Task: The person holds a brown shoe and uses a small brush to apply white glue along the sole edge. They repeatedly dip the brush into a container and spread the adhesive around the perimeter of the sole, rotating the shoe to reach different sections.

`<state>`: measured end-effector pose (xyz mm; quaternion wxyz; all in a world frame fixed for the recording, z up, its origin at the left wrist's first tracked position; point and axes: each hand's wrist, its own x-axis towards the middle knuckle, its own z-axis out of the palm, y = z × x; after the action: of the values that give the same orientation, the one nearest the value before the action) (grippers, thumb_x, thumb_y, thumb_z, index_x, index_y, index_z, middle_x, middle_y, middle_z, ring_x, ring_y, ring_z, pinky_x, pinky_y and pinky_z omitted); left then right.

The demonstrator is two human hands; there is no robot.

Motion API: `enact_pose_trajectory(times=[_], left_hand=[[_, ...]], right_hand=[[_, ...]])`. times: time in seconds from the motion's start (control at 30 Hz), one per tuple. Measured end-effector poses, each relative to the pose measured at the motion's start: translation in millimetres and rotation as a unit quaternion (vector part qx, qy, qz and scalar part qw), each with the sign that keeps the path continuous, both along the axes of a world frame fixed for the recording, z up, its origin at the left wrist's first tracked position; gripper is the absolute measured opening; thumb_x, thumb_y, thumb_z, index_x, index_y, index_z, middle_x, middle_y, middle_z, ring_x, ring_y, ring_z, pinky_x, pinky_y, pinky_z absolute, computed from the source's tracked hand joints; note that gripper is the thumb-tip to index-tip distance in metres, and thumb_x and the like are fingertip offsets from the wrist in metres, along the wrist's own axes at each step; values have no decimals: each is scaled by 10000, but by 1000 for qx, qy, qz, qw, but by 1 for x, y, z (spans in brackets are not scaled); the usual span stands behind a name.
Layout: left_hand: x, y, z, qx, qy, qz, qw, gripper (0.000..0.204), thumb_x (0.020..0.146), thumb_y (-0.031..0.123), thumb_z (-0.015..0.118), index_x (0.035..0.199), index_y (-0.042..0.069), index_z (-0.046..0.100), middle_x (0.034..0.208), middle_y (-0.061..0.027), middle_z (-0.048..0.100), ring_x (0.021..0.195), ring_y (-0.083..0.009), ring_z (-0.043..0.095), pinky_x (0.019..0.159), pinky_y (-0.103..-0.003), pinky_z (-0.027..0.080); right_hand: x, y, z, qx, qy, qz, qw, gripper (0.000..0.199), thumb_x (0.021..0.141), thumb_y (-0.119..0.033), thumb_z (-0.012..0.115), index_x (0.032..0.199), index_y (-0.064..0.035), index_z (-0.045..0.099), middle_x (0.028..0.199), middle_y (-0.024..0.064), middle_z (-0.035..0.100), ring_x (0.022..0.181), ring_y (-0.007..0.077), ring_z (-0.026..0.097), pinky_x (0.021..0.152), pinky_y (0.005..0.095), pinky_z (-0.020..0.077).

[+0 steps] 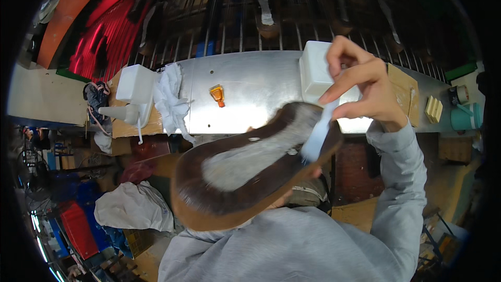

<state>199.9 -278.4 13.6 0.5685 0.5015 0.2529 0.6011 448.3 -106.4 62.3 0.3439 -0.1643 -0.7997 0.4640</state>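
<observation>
A brown shoe [219, 198] is held sole-up close under the camera, its bottom coated with a patch of whitish paste [255, 156]. My right hand [360, 83] pinches a pale flat brush [317, 137] whose tip lies on the toe end of the sole. My left hand is almost wholly hidden beneath the shoe; only fingertips [314, 171] show at the sole's lower edge, gripping it. Both arms wear grey sleeves.
A metal worktop [245, 89] lies ahead with a white tub [317, 68], an orange bottle [217, 94], white rags [169, 96] and a white container [136, 83]. Behind it, a wire rack [271, 5] holds shoes. A teal cup [466, 116] stands at the right.
</observation>
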Motion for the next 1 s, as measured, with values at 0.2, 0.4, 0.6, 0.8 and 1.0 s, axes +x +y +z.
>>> enact_pose_trajectory(times=[0.2, 0.4, 0.6, 0.8, 1.0], left_hand=[[-71, 9, 19, 151, -134, 118, 972, 1229, 610, 672, 813, 1529, 29, 312, 1574, -175, 316, 1448, -340, 292, 1187, -578, 215], [-96, 35, 47, 252, -280, -55, 925, 1316, 564, 721, 836, 1547, 32, 296, 1616, -175, 278, 1497, -353, 243, 1221, -610, 166], [-78, 58, 65, 187, -173, 160, 954, 1280, 571, 610, 859, 1570, 79, 260, 1648, -155, 201, 1515, -406, 155, 1148, -784, 134], [-68, 73, 17, 204, 81, 344, 913, 950, 849, 530, 701, 1544, 22, 300, 1633, -187, 226, 1502, -401, 202, 1223, -685, 103], [-26, 87, 1, 192, -196, 340, 899, 694, 985, 374, 599, 1554, 151, 271, 1609, -170, 274, 1454, -369, 334, 1172, -600, 329]], right_hand=[[77, -30, -30, 190, -212, -316, 905, 245, 628, -174, 891, 845, -102, 803, 880, 11, 511, 797, 174, 495, 742, 325, 378], [74, -59, -102, 250, -306, -407, 824, 227, 658, -224, 883, 826, -111, 780, 868, 9, 548, 747, 197, 494, 719, 352, 333], [71, -71, -117, 244, -278, -456, 809, 204, 671, -234, 879, 803, -119, 775, 880, 24, 522, 713, 188, 490, 679, 349, 320], [66, -93, -120, 133, -156, -520, 829, 107, 773, -134, 844, 852, -81, 795, 860, 22, 423, 572, 113, 386, 491, 266, 297], [38, -80, -51, 18, 4, -450, 893, 189, 731, -142, 847, 898, -63, 813, 881, -1, 434, 657, 84, 418, 555, 236, 319]])
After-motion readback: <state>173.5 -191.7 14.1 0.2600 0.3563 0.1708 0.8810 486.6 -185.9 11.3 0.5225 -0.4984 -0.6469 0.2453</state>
